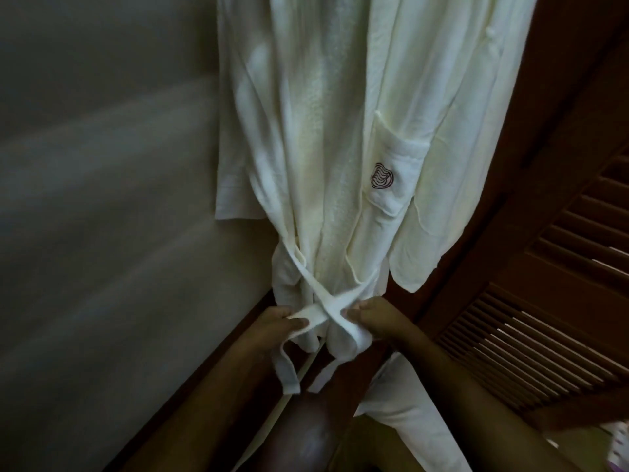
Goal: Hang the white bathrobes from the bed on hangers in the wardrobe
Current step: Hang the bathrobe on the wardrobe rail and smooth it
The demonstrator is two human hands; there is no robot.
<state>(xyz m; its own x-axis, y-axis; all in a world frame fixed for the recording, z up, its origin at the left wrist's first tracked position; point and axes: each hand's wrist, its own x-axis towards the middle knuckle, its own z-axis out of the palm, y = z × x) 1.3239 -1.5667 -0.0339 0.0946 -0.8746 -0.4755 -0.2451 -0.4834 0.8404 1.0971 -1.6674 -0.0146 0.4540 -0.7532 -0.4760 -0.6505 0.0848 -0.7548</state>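
A white bathrobe point(326, 137) hangs down in front of me inside the wardrobe, its top and hanger out of frame. Its chest pocket point(391, 172) bears a dark red swirl logo. The robe's white belt point(326, 301) crosses over itself at the waist. My left hand point(282, 321) pinches one belt end, which dangles below it. My right hand point(371, 316) grips the other belt end, just right of the crossing. More white cloth point(408, 403) hangs lower right, behind my right forearm.
A pale wardrobe wall point(102, 233) fills the left side. A dark wooden louvred door point(544, 318) stands open at the right, close to the robe. Dark wood trim point(218, 376) runs diagonally under my left forearm.
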